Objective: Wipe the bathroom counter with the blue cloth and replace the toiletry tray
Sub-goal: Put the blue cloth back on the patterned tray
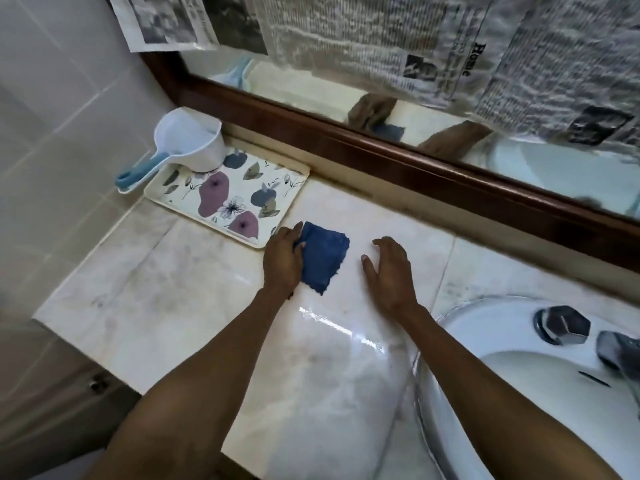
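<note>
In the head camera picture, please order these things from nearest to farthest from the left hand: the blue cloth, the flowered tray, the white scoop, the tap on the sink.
Measured from the left hand:
1. Blue cloth: under its grip, on the counter.
2. Flowered tray: just beyond the fingertips, toward the back left corner.
3. White scoop: on the tray's far corner, by the wall.
4. Tap: far right, on the sink rim.

The pale marble-look stone counter (194, 299) was polished and glossy, throwing back streaks of light, while the crumpled blue cloth (323, 258) on it looked matt and nubbly, with frayed edges. The cream floral tray (228, 195) and the white plastic scoop with a blue handle (188, 142) were smooth plastic. The dark wooden mirror frame (398, 157) had a varnished sheen, the tap knob (562, 323) was shiny chromed metal, and the newspaper sheets (363, 39) were matt paper.
</note>
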